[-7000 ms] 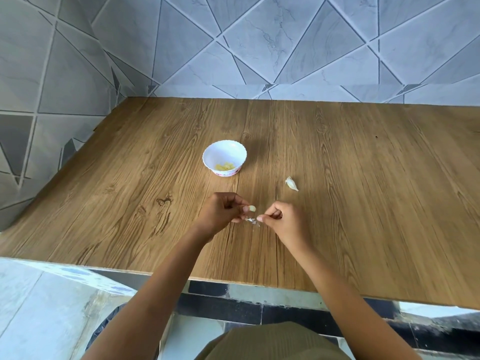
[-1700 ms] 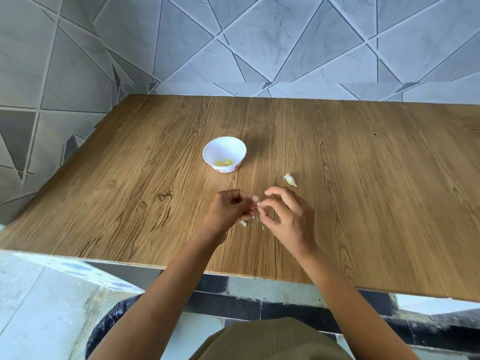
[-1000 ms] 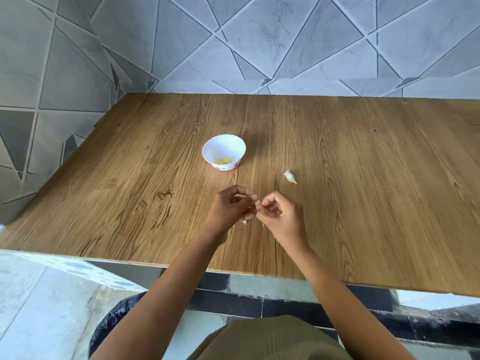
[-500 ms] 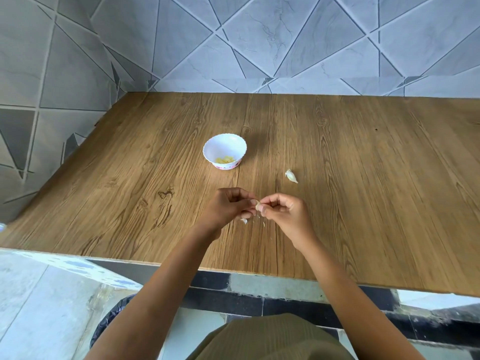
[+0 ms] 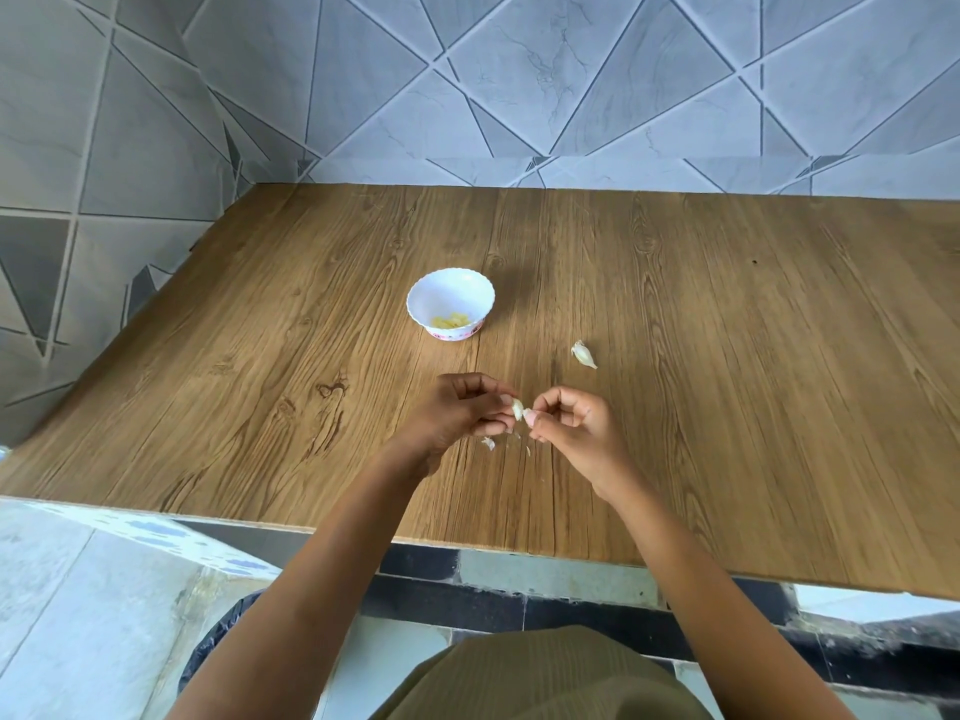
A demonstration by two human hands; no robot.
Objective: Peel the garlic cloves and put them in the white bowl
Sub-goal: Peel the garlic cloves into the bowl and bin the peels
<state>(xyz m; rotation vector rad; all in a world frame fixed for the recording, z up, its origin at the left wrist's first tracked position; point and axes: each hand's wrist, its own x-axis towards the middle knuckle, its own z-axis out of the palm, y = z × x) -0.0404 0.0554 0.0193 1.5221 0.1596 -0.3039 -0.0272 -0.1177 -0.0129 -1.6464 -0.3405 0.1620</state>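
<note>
Wooden table [image 5: 727, 356] carries white bowl [image 5: 451, 296] and unpeeled clove [image 5: 583, 353]. Left hand [image 5: 457, 413] pinches garlic clove [image 5: 517, 407]; right hand [image 5: 574, 426] pinches its skin.

A wood-grain counter [image 5: 727, 330] fills a corner where 2 walls meet. The back wall [image 5: 571, 70] and left wall [image 5: 78, 122] are both faced with grey marbled tiles cut into triangles by dark grout lines. Even daylight falls throughout. Below the counter's near edge lies a pale tiled floor [image 5: 78, 615] with a black band [image 5: 571, 613].

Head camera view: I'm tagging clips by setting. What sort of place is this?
Probably a home kitchen: a wood-grain counter set against a grey tiled wall, with a white bowl and a loose garlic clove on it.
</note>
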